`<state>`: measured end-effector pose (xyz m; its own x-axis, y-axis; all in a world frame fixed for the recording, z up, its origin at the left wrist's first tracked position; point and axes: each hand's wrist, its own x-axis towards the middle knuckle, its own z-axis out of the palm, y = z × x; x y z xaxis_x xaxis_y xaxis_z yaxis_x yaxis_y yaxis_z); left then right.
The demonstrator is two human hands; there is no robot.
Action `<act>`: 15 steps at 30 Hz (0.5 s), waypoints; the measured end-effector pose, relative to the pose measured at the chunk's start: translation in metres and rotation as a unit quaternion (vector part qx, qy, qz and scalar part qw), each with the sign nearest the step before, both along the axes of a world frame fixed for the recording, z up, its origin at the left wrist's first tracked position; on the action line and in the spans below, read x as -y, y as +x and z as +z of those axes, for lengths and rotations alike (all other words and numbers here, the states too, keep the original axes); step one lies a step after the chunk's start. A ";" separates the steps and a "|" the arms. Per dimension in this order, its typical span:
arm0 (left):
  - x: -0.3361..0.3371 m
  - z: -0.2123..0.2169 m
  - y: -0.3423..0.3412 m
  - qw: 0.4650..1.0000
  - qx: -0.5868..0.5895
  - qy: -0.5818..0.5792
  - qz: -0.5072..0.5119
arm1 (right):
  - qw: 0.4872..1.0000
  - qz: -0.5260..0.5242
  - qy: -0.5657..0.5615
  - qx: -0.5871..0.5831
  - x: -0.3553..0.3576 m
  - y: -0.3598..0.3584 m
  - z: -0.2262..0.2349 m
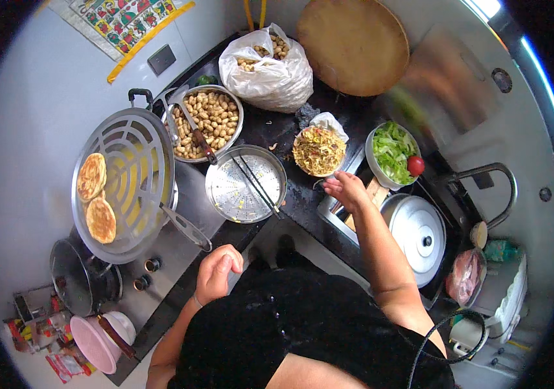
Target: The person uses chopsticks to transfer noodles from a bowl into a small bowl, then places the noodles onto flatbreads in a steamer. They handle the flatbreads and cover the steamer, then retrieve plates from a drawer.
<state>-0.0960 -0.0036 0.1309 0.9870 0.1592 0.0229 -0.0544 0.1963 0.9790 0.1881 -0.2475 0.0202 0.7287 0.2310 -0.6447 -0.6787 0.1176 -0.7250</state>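
My right hand [347, 190], fingers loosely spread and holding nothing, rests on the black counter edge just below the round bowl of shredded yellow noodles [319, 151]. Left of that bowl lies the perforated round steel tray [241, 188] with black chopsticks [257, 186] across it. My left hand [217, 272], curled into a loose fist, hangs well below the tray

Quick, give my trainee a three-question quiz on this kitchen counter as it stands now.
1. True or false: the chopsticks lie across the perforated steel tray.
2. How many flatbreads sit on the slotted rack?
3. The right hand is nearest which dish: A) bowl of peanuts, B) bowl of shredded food, C) pot lid?

Key: 1 true; 2 two; 3 B.
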 end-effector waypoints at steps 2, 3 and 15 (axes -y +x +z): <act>0.009 0.003 0.007 1.000 -0.001 0.004 0.014 | 0.999 -0.012 0.023 -0.035 -0.006 0.011 -0.006; 0.013 0.003 0.008 1.000 -0.006 0.003 0.023 | 0.999 0.013 0.035 -0.037 -0.005 0.016 -0.013; 0.043 0.000 -0.033 0.971 -0.039 -0.075 0.225 | 0.996 0.082 0.005 -0.032 -0.012 0.045 -0.034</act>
<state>-0.1291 -0.0468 0.1312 0.8145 0.5704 -0.1061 -0.0936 0.3098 0.9462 0.2335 -0.2351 -0.0141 0.6379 0.3501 -0.6860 -0.7346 0.0092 -0.6784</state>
